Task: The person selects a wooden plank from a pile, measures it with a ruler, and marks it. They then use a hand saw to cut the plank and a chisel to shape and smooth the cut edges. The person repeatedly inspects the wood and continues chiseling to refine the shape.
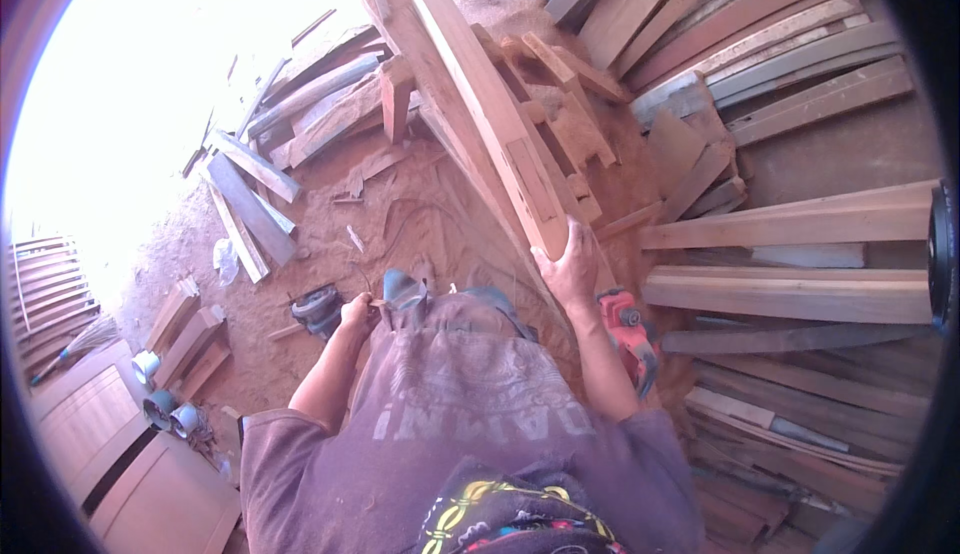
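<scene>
My right hand [572, 272] grips the near end of a long, pale wooden beam [480, 104]. Thumb and fingers lie on either side of that end. A rectangular outline, looking like a cut recess, shows on the beam's top face near my hand. Beneath the beam, a wider, rougher plank [430, 64] supports it. My left hand [358, 312] is closed beside my clothing at waist height; whatever its fingers hold is too small to make out. A dark power tool [318, 311] lies on the ground just left of it.
A red and black power tool [630, 339] sits right of my right forearm. Stacked boards [800, 294] fill the right side. Offcuts [250, 204] lie scattered on the sawdust-covered ground [400, 214] to the left. Wooden panels [160, 499] and several round cans [160, 409] stand at lower left.
</scene>
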Tool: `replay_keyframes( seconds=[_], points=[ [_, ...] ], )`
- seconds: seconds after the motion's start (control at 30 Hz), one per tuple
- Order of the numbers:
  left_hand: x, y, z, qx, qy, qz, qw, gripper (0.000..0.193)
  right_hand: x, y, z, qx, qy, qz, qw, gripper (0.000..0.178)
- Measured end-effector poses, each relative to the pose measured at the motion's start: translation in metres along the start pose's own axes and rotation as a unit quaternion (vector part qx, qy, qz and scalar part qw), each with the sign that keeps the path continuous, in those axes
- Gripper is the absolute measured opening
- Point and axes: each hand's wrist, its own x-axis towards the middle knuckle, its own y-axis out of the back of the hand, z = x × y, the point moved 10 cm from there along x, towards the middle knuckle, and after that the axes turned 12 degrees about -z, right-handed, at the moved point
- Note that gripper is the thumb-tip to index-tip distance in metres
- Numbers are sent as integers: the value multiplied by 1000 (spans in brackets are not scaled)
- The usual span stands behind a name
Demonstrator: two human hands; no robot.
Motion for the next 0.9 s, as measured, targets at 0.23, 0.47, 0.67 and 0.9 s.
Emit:
replay_keyframes(
  seconds=[0.23, 0.47, 0.67, 0.9],
  points=[
    [-25, 1, -22, -22, -7, 67, 998, 16, -30, -39, 56, 263, -66, -75, 960, 98],
    [3, -23, -21, -167, -111, -23, 979, 18, -14, 5, 15, 168, 26, -37, 985, 107],
    [-10, -38, 4, -57, -122, -12, 991, 24, 43, -2, -6, 107, 41, -60, 992, 105],
    [-25, -13, 12, -92, -142, -17, 985, 20, 58, -5, -11, 90, -53, -149, 983, 91]
  ],
)
